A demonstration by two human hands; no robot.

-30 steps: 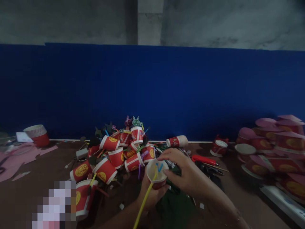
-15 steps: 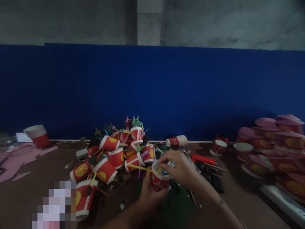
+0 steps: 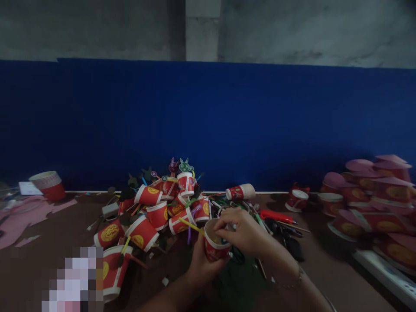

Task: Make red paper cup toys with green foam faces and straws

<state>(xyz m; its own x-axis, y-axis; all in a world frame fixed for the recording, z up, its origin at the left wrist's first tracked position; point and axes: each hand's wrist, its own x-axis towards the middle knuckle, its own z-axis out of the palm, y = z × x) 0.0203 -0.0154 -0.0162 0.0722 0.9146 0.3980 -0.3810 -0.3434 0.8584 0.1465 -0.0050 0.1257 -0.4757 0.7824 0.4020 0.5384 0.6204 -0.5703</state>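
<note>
My left hand (image 3: 204,264) is wrapped round a red paper cup (image 3: 217,252) with a white rim and tilts it slightly. A yellow straw (image 3: 191,225) sticks out past the cup's left side. Over the cup's mouth is my right hand (image 3: 238,227), its fingers closed together and reaching inside. What those fingertips hold is hidden; a small bluish bit shows beside them. Left of my hands lies a heap of red cups (image 3: 143,232) with coloured straws, some bearing animal-face cutouts (image 3: 184,166).
Stacked cups (image 3: 240,192) lie behind my hands, near a red pen-shaped tool (image 3: 276,216). Cups topped with pink discs (image 3: 393,190) crowd the right, above a white power strip (image 3: 386,277). Pink sheets (image 3: 19,221) and a cup stack (image 3: 48,185) are far left. A blue panel (image 3: 208,121) stands behind.
My right fingers have dipped a little deeper into the cup. The cup has shifted slightly left and down, and the yellow straw points up more steeply.
</note>
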